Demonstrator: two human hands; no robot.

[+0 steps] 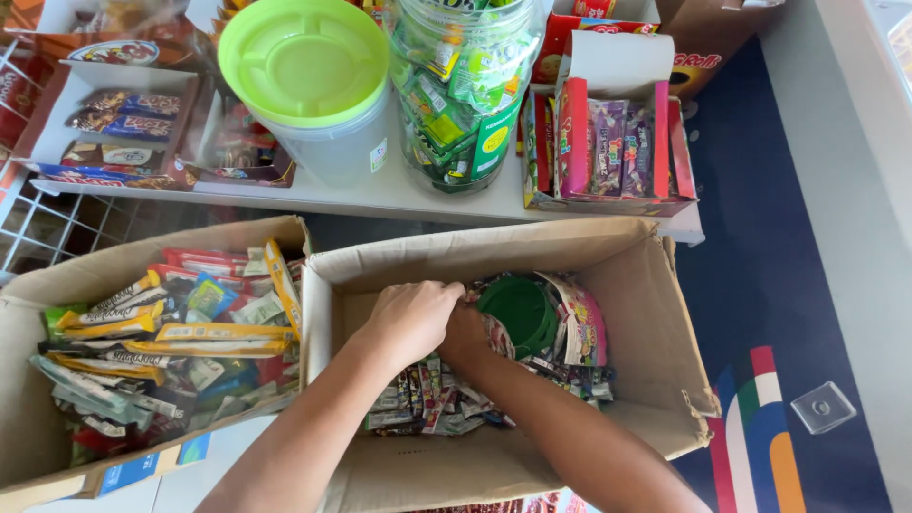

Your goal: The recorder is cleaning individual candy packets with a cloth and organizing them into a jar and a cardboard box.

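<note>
Together, both deep in the middle box (655, 313), left hand (410, 318) curled over right hand (467, 334) on sachets (427, 394) near the box's front wall, beside a green lid (518, 309), grip itself hidden; snack box (38, 313) leftward, jars (456, 85) on the shelf behind.

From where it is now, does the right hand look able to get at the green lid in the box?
Probably yes. The right hand sits right beside the green lid in the cardboard box, with only loose wrappers around it and the box open above.
</note>
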